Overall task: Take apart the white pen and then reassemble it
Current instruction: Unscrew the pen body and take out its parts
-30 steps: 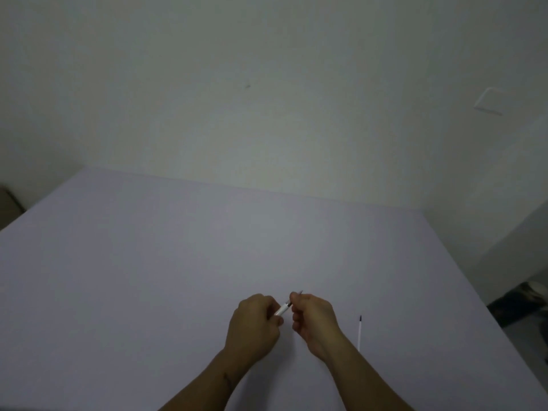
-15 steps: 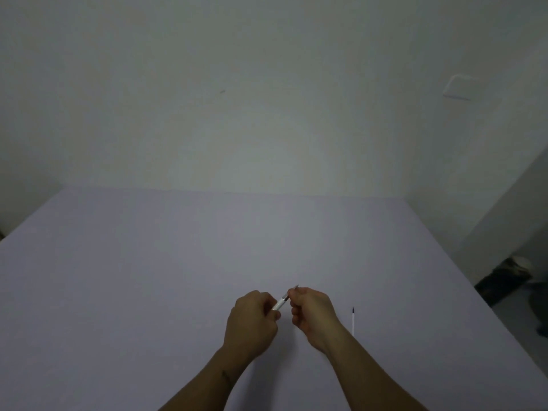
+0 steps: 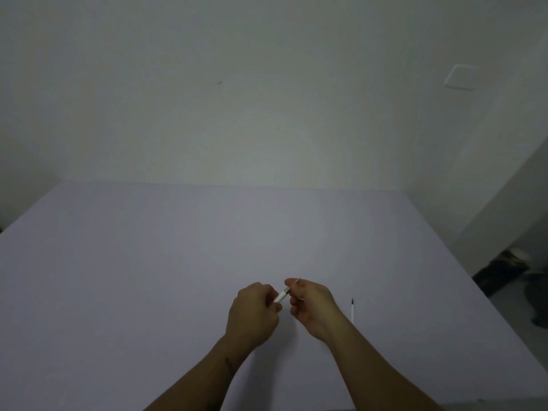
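Note:
My left hand [image 3: 253,315] is closed around the white pen barrel [image 3: 281,296], which pokes out up and to the right between my hands. My right hand [image 3: 311,304] pinches the pen's small metallic tip piece [image 3: 297,281] at the barrel's front end. Both hands hover just above the lavender table [image 3: 148,277]. A thin white refill with a dark tip [image 3: 352,310] lies on the table just right of my right wrist, pointing away from me. Most of the barrel is hidden inside my left fist.
A pale wall rises behind the table's far edge, with a white switch plate [image 3: 460,77] at the upper right. Beyond the table's right edge, dark objects [image 3: 501,269] lie on the floor.
The camera view has shifted, so the table and wall appear moved. My hands stay together on the pen with a little more of the barrel showing between them. The refill has not moved.

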